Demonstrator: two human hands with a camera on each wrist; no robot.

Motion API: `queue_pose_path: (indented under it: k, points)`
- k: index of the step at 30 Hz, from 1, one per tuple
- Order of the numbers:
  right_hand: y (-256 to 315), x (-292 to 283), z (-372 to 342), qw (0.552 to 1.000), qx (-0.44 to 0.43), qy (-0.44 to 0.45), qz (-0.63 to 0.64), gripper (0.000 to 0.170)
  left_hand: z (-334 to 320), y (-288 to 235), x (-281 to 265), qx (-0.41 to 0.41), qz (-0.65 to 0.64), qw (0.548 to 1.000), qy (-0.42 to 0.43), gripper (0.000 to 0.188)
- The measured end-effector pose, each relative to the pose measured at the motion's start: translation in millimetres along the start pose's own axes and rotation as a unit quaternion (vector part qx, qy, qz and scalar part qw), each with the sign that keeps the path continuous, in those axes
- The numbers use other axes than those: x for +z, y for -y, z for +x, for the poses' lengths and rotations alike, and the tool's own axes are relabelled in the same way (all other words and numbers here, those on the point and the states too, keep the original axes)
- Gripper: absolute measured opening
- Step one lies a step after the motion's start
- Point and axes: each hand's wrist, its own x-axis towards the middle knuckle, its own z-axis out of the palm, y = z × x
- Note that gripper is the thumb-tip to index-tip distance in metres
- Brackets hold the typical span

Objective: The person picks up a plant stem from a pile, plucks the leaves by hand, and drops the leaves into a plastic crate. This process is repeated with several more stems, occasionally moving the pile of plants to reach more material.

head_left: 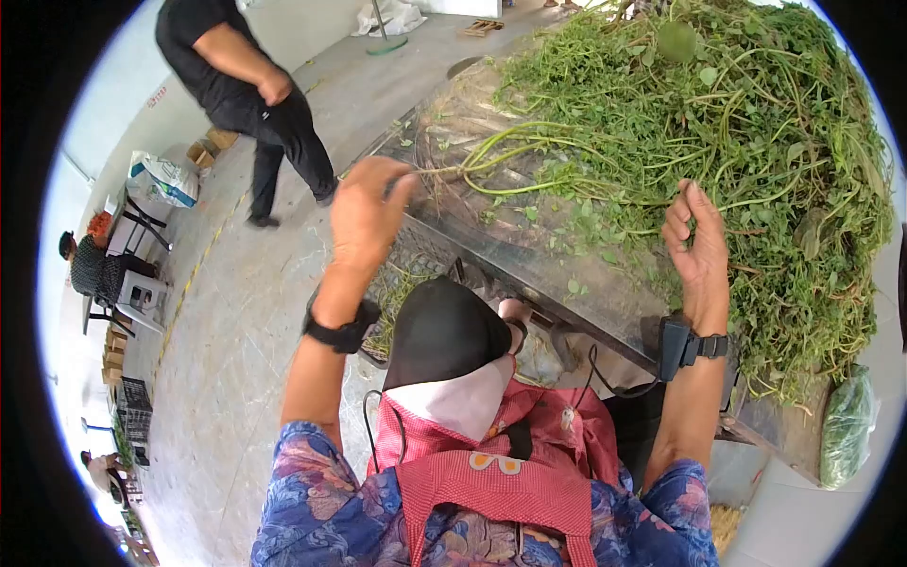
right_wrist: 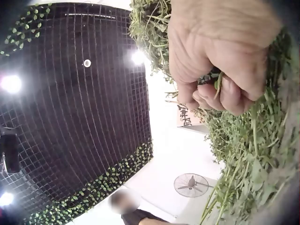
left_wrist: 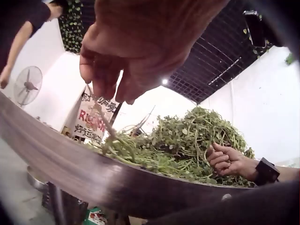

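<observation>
My left hand [head_left: 364, 213] is over the table's near edge, its fingertips pinching the thin, brownish end of a stem [left_wrist: 108, 124]. From there a loose bundle of long green stems [head_left: 501, 156] runs right toward a large heap of leafy greens [head_left: 737, 123]. My right hand [head_left: 697, 241] is at the near side of the heap with its fingers curled. In the right wrist view a short piece of green stem [right_wrist: 219, 81] shows between its thumb and fingers. Leaves and stems surround this hand.
The dark table [head_left: 529, 255] carries scattered leaves. Below its edge stands a black crate [head_left: 406, 269] with stems in it. A green plastic-wrapped bundle [head_left: 847, 425] lies at the right corner. A person in black [head_left: 246, 94] is on the floor at the left.
</observation>
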Motion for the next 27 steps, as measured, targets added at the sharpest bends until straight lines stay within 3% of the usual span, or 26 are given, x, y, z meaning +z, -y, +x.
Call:
queue_pose_path:
  k: [2, 4, 7, 9, 11, 13, 15, 19, 21, 23, 25, 27]
  points:
    - [-2.0, -1.3, -0.7, 1.000, 0.001, -0.002, -0.009, 0.020, 12.8, -23.7, 15.1, 0.029, -0.025, 0.998, 0.041, 0.013]
    - [-2.3, -0.5, -0.4, 1.000, 0.007, -0.002, -0.027, 0.022, 24.2, -46.7, 27.3, 0.101, 0.153, 0.980, 0.079, 0.011]
    - [-1.8, 4.7, -3.4, 0.999, 0.020, -0.010, -0.050, 0.023, 34.2, -62.5, 43.8, 0.174, 0.089, 0.978, 0.068, 0.011]
    - [-4.4, 5.0, -3.3, 0.999, 0.019, -0.014, -0.049, 0.023, 31.4, -72.2, 59.9, 0.154, 0.038, 0.983, 0.095, 0.011]
    - [-3.4, 6.3, -3.1, 0.997, 0.021, -0.009, -0.072, 0.023, 32.4, -84.4, 71.6, 0.107, 0.112, 0.960, 0.233, 0.012]
    - [-2.2, 5.0, -3.5, 0.997, 0.020, -0.003, -0.068, 0.023, 31.2, -85.3, 84.0, 0.123, 0.150, 0.950, 0.246, 0.011]
    - [-2.0, 5.4, -3.5, 0.997, 0.019, -0.026, -0.071, 0.022, 30.4, -84.1, 89.4, 0.158, 0.235, 0.910, 0.303, 0.008]
    - [-0.6, 13.8, -5.8, 0.993, 0.022, -0.037, -0.112, 0.019, 32.2, -78.8, 98.6, 0.180, 0.230, 0.917, 0.273, 0.012]
    - [-4.6, 14.7, -6.5, 0.989, 0.021, -0.005, -0.148, 0.021, 33.2, -80.3, 97.4, 0.245, 0.184, 0.930, 0.203, 0.017]
    - [-8.3, 16.2, -6.4, 0.982, 0.026, 0.019, -0.185, 0.022, 35.9, -91.0, 102.2, 0.200, 0.162, 0.946, 0.196, 0.014]
    - [-14.4, 26.6, -7.5, 0.963, 0.075, 0.054, -0.253, 0.028, 36.3, -110.7, 100.9, 0.046, -0.069, 0.971, 0.226, 0.012]
    - [-24.8, 35.3, -5.5, 0.961, 0.075, 0.053, -0.262, 0.033, 29.4, -126.9, 106.6, 0.041, -0.083, 0.970, 0.226, 0.015]
